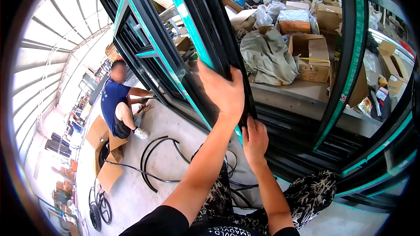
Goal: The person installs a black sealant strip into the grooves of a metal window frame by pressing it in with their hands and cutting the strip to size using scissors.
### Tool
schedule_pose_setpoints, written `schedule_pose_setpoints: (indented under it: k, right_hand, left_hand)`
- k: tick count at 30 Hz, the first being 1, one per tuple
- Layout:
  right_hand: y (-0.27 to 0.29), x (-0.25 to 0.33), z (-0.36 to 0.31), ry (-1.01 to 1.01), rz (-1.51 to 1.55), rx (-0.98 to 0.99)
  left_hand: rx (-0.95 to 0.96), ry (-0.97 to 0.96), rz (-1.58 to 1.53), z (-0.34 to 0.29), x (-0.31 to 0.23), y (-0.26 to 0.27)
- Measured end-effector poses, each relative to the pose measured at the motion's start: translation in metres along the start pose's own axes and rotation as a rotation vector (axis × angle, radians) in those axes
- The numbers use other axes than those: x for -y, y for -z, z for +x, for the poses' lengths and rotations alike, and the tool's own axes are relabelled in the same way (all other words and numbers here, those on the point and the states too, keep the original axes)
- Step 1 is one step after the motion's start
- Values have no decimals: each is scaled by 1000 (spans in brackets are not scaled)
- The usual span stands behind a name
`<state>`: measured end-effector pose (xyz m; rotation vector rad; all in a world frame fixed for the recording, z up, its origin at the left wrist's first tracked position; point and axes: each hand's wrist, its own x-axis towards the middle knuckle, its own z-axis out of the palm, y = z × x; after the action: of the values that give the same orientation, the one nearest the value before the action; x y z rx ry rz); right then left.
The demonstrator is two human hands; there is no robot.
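Observation:
A tall black window frame (205, 22) with green film along its face stands tilted in front of me. My left hand (223, 89) is wrapped round its upright, thumb on the near side. Lower on the same upright, my right hand (255, 137) is closed, its fingers curled and thumb pressed against the frame's edge. Whatever lies under those right fingertips is hidden. Black rubber-like strips (146, 166) lie in loops on the floor and run between my legs. One of them comes out of an open cardboard box (111, 177) at the left.
At the left, a person in a dark blue shirt (114, 102) crouches by another black-and-green frame (151, 54). Behind the upright, a bench (284, 94) bears cardboard boxes, plastic bags and a grey-green cloth (269, 57). More frame members (345, 78) rise at the right. A coiled strip (100, 207) lies lower left.

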<state>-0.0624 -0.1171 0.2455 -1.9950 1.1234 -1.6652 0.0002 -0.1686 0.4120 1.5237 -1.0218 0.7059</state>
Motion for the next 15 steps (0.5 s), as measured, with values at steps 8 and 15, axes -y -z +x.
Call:
schedule_pose_setpoints:
  k: [8, 15]
  right_hand:
    - [-2, -12, 7, -38, 121, 18]
    - [-2, -23, 12, -140, 331, 106]
  left_hand:
    - [199, 32, -307, -33, 29, 24]
    - [164, 85, -359, -36, 27, 25]
